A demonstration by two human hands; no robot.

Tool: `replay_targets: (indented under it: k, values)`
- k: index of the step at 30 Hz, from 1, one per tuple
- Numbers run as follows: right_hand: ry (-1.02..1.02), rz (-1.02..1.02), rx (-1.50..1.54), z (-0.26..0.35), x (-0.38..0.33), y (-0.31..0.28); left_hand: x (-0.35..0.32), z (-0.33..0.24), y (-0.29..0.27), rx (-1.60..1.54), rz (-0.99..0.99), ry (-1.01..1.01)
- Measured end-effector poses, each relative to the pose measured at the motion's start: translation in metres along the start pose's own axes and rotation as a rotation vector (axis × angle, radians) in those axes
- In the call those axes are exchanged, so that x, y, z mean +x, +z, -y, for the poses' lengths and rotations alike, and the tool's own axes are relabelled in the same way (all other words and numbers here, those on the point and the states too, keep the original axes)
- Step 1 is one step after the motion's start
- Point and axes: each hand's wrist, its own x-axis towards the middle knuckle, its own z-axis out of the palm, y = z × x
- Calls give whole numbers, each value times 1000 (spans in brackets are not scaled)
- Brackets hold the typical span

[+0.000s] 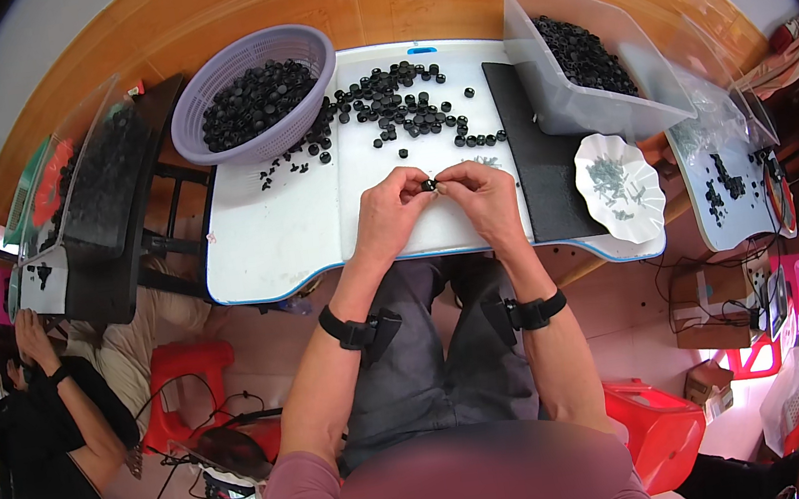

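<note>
Fingers [410, 176] of both hands pinch one small black piece [428, 185], held up over the near part of the white surface [266, 229]. The left hand [388, 215] is on one side of it and the right hand [485, 202] is on the other. Both are closed in small, with the tips almost touching. The piece looks round and shiny, but the fingers hide part of it, so its full shape is hard to see.

Just past the hands, lots of round black pieces [421, 117] lie spread out in a loose bunch. Some tiny black bits [283, 171] lie near the purple basket [324, 62], which is full of black pieces too. A few small pale bits [483, 161] lie close to the right hand.

Over on the right, a dark mat [550, 191] lies on the surface. A big see-through tub [584, 114] with more black pieces sits at the mat's far end. A white dish [648, 178] with a wavy edge is nearer, with pale bits inside. Each wrist wears a black band [348, 331].
</note>
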Motion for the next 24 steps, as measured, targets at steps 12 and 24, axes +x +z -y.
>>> replay_targets:
  k: [12, 24]
  values:
    - [-37, 4, -11, 5, -2, 0, 0, 2, 0, 55, -14, 39]
    - [-312, -27, -233, 13, -6, 3, -1, 0, 0, 110, -9, 58]
